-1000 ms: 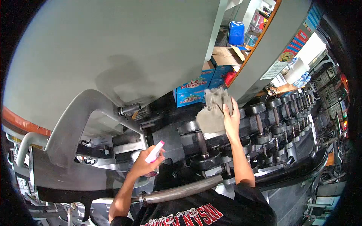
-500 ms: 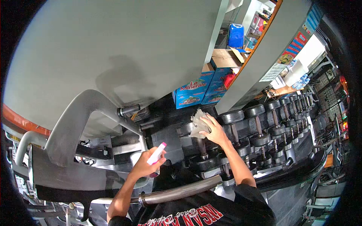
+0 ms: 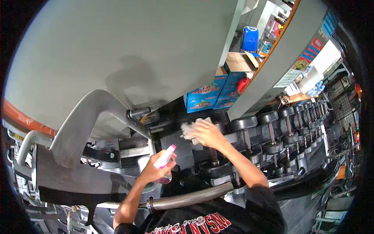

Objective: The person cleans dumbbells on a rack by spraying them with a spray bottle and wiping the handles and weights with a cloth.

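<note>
My left hand (image 3: 155, 170) is wrapped round a spray bottle with a white and pink trigger head (image 3: 165, 156); part of its body with reddish liquid (image 3: 165, 179) shows below the fingers. A crumpled grey-white cloth (image 3: 191, 130) is bunched under my right hand (image 3: 210, 134), whose fingers press over it. Both are at the far end of the nearest dumbbell (image 3: 214, 168), partly covering it. The dumbbell's near black head sits on the rack, close below my right forearm.
A row of black dumbbells (image 3: 270, 134) runs off to the right on a two-level rack. A grey machine frame (image 3: 89, 113) stands at left, and a metal bar (image 3: 191, 197) crosses before my torso. Blue water cartons (image 3: 204, 97) are stacked beyond, between grey walls.
My right hand has moved left with the cloth, from over the dumbbell to its left side. My left hand keeps its grip on the spray bottle. The view has shifted slightly.
</note>
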Tool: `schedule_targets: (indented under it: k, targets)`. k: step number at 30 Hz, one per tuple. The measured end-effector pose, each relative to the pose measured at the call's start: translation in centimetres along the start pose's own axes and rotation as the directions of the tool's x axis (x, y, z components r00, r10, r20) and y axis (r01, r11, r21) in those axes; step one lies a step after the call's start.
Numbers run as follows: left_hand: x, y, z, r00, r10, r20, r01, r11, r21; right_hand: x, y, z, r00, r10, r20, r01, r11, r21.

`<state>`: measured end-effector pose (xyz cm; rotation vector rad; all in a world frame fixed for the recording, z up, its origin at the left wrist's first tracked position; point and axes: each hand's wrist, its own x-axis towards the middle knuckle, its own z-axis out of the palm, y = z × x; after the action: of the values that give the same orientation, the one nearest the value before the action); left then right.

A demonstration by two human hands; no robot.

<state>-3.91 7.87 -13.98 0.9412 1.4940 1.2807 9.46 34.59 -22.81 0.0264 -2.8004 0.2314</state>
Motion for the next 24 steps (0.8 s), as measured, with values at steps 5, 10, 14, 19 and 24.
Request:
schedule_targets:
  k: [5,10,14,19,24]
  targets:
    - [0.0,-0.3,0.1,1.000,-0.012,0.005,0.011,0.998,0.062,3.8,-4.3,6.9,0.796,0.154,0.585,0.238,0.809,-0.538]
    - [0.1,-1.3,0.3,1.000,0.018,-0.009,-0.018,0.998,0.065,3.9,-3.7,7.0,0.763,0.149,0.629,0.179,0.886,-0.427]
    - [-0.1,-1.3,0.2,0.998,0.039,-0.044,-0.034,0.994,0.106,0.7,-1.4,2.6,0.999,0.037,-0.006,-0.037,0.998,-0.044]
    - [0.4,-1.0,0.7,0.989,0.137,-0.063,-0.134,0.990,0.048,-3.4,0.4,-0.4,0.766,0.592,-0.252,-0.490,0.790,0.368]
    - [0.6,0.5,1.4,0.988,0.136,-0.076,-0.137,0.991,0.003,-5.9,3.7,1.7,0.463,0.881,-0.099,-0.571,0.382,0.727]
